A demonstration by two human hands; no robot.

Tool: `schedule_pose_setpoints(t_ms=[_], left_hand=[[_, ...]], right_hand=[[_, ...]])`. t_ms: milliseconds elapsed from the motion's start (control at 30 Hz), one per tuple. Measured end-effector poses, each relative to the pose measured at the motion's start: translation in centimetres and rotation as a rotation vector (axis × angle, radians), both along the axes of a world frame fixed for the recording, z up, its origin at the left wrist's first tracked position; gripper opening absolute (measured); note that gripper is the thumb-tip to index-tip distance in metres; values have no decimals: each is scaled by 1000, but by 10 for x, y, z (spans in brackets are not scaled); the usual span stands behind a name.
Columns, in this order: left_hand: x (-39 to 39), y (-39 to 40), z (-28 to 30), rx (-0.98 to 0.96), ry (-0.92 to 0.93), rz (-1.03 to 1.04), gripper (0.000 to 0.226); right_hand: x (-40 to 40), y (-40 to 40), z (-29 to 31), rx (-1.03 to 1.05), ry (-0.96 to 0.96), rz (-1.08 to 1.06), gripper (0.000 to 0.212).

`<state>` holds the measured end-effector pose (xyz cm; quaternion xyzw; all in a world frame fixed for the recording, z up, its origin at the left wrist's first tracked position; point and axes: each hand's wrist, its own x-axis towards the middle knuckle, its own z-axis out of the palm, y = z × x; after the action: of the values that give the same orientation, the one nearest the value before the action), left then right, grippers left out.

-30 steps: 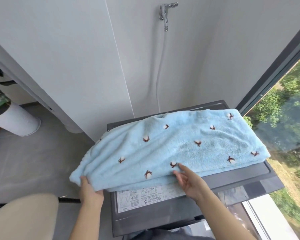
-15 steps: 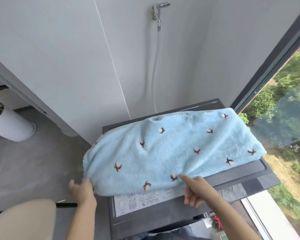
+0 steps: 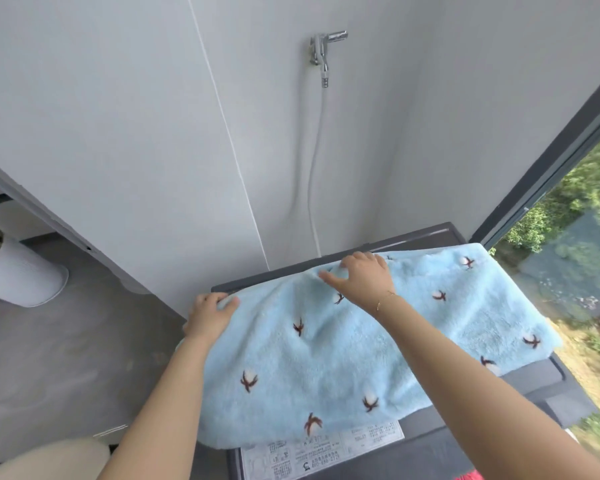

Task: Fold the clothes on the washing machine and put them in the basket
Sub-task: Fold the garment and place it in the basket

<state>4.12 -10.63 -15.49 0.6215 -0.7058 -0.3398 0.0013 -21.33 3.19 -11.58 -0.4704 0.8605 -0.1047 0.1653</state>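
A light blue fleece cloth with small brown and white flower prints lies spread over the top of the dark grey washing machine. My left hand grips the cloth's far left edge, thumb on top. My right hand reaches over the cloth and pinches its far edge near the middle, by the machine's back rim. Both forearms stretch across the cloth. No basket is in view.
A white wall with a metal tap and hose stands right behind the machine. A window borders the right side. Grey floor and a white cylindrical bin lie to the left. A beige rounded object sits at bottom left.
Both hands left the cloth's near edge and reached to its far edge, where they now hold it. The camera view tilted and moved closer over the machine.
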Motion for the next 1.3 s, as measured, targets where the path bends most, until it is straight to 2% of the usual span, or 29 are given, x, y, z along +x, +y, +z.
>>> schedule_pose_setpoints(t_ms=[100, 167, 200, 233, 300, 367, 433, 500, 567, 633, 700, 767, 833, 867, 933, 967, 1033, 1100, 1167, 1233, 1300], left_hand=[[31, -13, -16, 190, 159, 194, 65], [52, -23, -44, 344, 189, 262, 89], [61, -27, -48, 394, 176, 258, 89], [61, -22, -37, 385, 166, 222, 78], [59, -19, -21, 264, 150, 168, 53], [62, -23, -13, 197, 237, 226, 48], [68, -32, -7, 190, 377, 290, 42], [74, -45, -2, 227, 526, 423, 27], [74, -51, 5, 249, 700, 578, 15], [75, -53, -1, 206, 751, 654, 22], [80, -53, -16, 232, 652, 649, 34], [80, -45, -20, 476, 589, 567, 49], [80, -33, -21, 721, 676, 467, 55], [79, -29, -20, 750, 723, 421, 54], [80, -21, -24, 675, 748, 372, 53], [80, -18, -25, 618, 741, 386, 53], [81, -15, -21, 505, 748, 475, 44], [89, -19, -17, 400, 767, 550, 33], [101, -29, -14, 259, 725, 593, 29], [106, -36, -18, 85, 591, 615, 34], [101, -37, -24, 0, 470, 605, 36]], right_hand=[[-8, -28, -12, 275, -1, -102, 82], [-11, -35, -15, 324, 17, -72, 79], [-9, -44, -15, 343, -15, -36, 71], [-9, -45, -12, 348, -114, -24, 61], [-5, -50, -4, 350, -454, -33, 53], [-9, -50, 1, 282, -746, -9, 48], [-16, -48, 3, 86, -957, -56, 29], [-23, -52, 2, -209, -1084, -244, 9], [-28, -56, -4, -511, -1008, -453, 9], [-29, -62, -13, -640, -845, -529, 8], [-23, -65, -27, -478, -606, -427, 19], [-15, -64, -41, -252, -226, -283, 36], [-2, -60, -41, -318, 65, -225, 38], [7, -56, -39, -423, 152, -186, 37], [31, -47, -37, -593, 206, -21, 33], [44, -41, -41, -614, 204, 101, 31], [62, -33, -54, -505, 219, 285, 32], [65, -27, -70, -244, 148, 257, 48], [62, -22, -81, -83, 77, 137, 64], [59, -20, -86, -61, 90, 93, 66], [60, -20, -82, -77, 114, 47, 64]])
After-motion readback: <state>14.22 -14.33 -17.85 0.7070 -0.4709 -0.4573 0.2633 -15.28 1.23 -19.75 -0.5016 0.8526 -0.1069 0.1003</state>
